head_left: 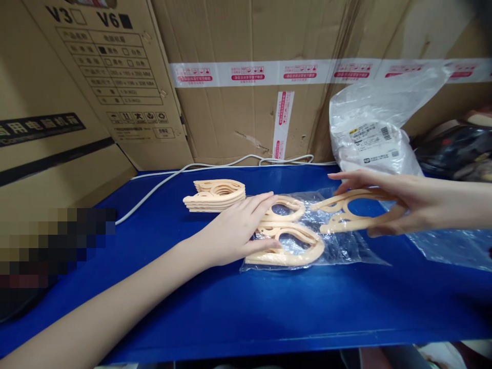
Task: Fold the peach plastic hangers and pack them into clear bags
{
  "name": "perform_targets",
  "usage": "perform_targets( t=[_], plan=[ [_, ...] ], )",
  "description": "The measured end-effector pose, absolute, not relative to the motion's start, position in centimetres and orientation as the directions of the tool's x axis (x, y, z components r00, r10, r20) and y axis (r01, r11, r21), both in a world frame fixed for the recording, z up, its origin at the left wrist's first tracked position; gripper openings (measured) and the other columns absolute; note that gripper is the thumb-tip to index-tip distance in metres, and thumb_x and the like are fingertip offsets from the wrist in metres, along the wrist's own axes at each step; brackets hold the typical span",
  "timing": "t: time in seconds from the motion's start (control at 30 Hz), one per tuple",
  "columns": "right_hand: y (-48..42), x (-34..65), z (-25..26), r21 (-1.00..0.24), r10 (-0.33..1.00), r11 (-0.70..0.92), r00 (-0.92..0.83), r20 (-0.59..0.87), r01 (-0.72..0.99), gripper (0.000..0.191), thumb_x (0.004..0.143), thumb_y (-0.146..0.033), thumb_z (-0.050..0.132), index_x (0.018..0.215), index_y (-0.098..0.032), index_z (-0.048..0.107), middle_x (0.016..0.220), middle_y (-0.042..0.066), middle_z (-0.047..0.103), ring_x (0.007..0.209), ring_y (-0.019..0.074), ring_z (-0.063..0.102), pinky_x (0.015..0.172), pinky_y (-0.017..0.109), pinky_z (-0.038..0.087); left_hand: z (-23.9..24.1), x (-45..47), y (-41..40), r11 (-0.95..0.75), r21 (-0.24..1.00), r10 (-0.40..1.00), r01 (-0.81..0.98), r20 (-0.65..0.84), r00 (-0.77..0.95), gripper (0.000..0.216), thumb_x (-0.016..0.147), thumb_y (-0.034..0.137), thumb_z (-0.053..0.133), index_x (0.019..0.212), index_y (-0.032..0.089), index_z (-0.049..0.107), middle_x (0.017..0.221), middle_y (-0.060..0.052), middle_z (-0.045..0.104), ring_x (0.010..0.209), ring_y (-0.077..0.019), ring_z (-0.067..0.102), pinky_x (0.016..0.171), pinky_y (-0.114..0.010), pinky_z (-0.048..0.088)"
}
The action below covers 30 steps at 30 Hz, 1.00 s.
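My left hand (238,228) rests with fingers spread flat on a peach plastic hanger piece (295,251) that lies on a clear plastic bag (338,251) on the blue table (230,307). My right hand (400,202) pinches another peach hanger piece (346,210) between thumb and fingers, holding it just above the bag. A neat stack of the same peach pieces (216,195) sits behind my left hand.
Large cardboard boxes (249,77) wall in the back and left of the table. A white cable (161,184) runs along the back edge. A white plastic bag with a label (372,133) leans at the back right, with dark wrapped items (457,148) beside it.
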State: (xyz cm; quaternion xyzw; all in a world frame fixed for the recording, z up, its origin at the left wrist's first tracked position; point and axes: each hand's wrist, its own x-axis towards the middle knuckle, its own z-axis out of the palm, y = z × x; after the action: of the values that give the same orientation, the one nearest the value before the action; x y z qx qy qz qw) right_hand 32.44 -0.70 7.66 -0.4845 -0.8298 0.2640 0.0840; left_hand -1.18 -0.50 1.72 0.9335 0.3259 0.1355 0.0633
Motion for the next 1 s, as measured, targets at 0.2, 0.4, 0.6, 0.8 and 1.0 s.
perform_targets(
  t=[0.2, 0.4, 0.6, 0.8, 1.0],
  plan=[
    [-0.8, 29.9, 6.1, -0.504, 0.775, 0.495, -0.622, -0.111, 0.708, 0.078, 0.080, -0.044, 0.067, 0.147, -0.040, 0.027, 0.143, 0.003, 0.048, 0.114, 0.0266, 0.060, 0.083, 0.028, 0.056, 1.7, -1.1, -0.4, -0.772, 0.215, 0.634, 0.598, 0.204, 0.745, 0.079, 0.089, 0.064, 0.045, 0.148, 0.015, 0.027, 0.154, -0.015, 0.032, 0.140, -0.0270, 0.032, 0.114, -0.044, 0.029],
    [-0.6, 27.9, 4.9, -0.375, 0.730, 0.610, -0.679, -0.077, 0.698, 0.083, 0.082, -0.052, 0.064, 0.151, -0.037, 0.019, 0.153, 0.003, 0.036, 0.135, 0.0311, 0.040, 0.106, 0.038, 0.040, 1.8, -1.1, -0.4, -0.771, 0.219, 0.635, 0.598, 0.200, 0.746, 0.078, 0.090, 0.064, 0.044, 0.148, 0.014, 0.027, 0.154, -0.014, 0.032, 0.140, -0.0262, 0.032, 0.114, -0.042, 0.029],
    [0.2, 30.6, 5.2, -0.344, 0.796, 0.475, -0.563, -0.225, 0.810, 0.092, 0.076, -0.056, 0.069, 0.151, -0.041, 0.018, 0.153, -0.001, 0.037, 0.135, 0.0281, 0.040, 0.105, 0.032, 0.038, 1.8, -1.1, -0.4, -0.785, 0.234, 0.618, 0.574, 0.218, 0.756, 0.071, 0.091, 0.060, 0.047, 0.146, 0.019, 0.030, 0.152, -0.011, 0.036, 0.137, -0.0247, 0.037, 0.113, -0.039, 0.031],
    [0.6, 29.5, 4.6, -0.382, 0.771, 0.519, -0.612, -0.175, 0.764, 0.093, 0.076, -0.055, 0.069, 0.152, -0.037, 0.018, 0.145, 0.004, 0.047, 0.123, 0.0307, 0.051, 0.095, 0.035, 0.047, 1.9, -1.1, -0.5, -0.778, 0.248, 0.626, 0.578, 0.213, 0.751, 0.069, 0.091, 0.058, 0.047, 0.144, 0.018, 0.032, 0.149, -0.012, 0.039, 0.134, -0.0250, 0.040, 0.110, -0.040, 0.033],
    [-0.1, 28.1, 4.6, -0.412, 0.767, 0.565, -0.639, -0.058, 0.715, 0.088, 0.080, -0.054, 0.065, 0.152, -0.034, 0.019, 0.132, 0.007, 0.058, 0.113, 0.0302, 0.059, 0.088, 0.038, 0.051, 2.0, -1.1, -0.4, -0.787, 0.262, 0.611, 0.559, 0.207, 0.764, 0.063, 0.092, 0.053, 0.049, 0.144, 0.019, 0.033, 0.149, -0.011, 0.039, 0.133, -0.0254, 0.041, 0.110, -0.041, 0.032]
  ],
)
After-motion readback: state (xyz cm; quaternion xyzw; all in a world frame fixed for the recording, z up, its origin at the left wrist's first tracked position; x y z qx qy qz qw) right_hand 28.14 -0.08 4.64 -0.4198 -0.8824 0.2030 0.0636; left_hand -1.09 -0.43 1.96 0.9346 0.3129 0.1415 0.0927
